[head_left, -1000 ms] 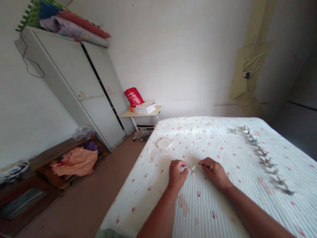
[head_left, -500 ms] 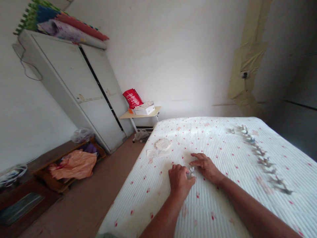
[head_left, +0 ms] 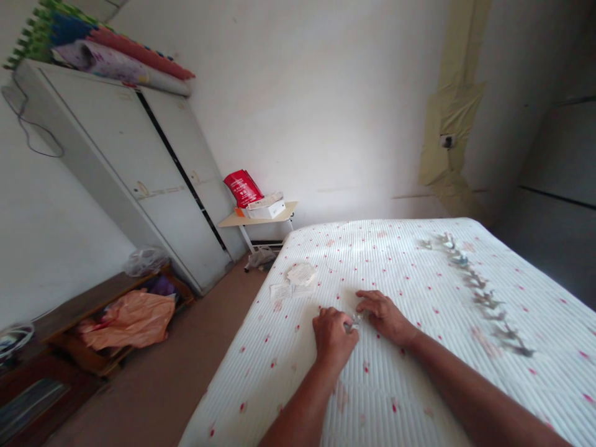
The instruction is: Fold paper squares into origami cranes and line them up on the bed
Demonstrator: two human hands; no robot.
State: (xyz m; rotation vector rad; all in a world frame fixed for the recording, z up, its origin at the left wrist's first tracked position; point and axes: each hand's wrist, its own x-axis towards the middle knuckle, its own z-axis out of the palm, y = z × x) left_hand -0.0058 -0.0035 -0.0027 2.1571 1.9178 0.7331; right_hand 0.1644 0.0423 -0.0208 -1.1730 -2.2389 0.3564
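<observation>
Over the white quilted bed (head_left: 298,372), my left hand (head_left: 334,334) is closed with thumb and forefinger around a small shiny, silvery-clear object (head_left: 355,320), mostly covered by the fingers, so its kind is unclear. Just to its right, my right hand (head_left: 382,315) is open, its fingers stretched toward the left, beside the object. Printed paper pieces (head_left: 302,274) lie beyond my left hand. On the right side of the bed, several small figures (head_left: 487,300), blurred, stand in a slanting row.
A small table (head_left: 279,215) beyond the bed carries a red bag (head_left: 242,188) and a white box (head_left: 266,208). At left stand a grey cabinet (head_left: 116,149) and a low wooden bench with an orange plastic bag (head_left: 130,320). The floor (head_left: 186,347) runs along the bed's left edge.
The view has shifted a little, moving most things leftward. My left hand has closed further over the small object, which shows less now. My right hand stays beside it.
</observation>
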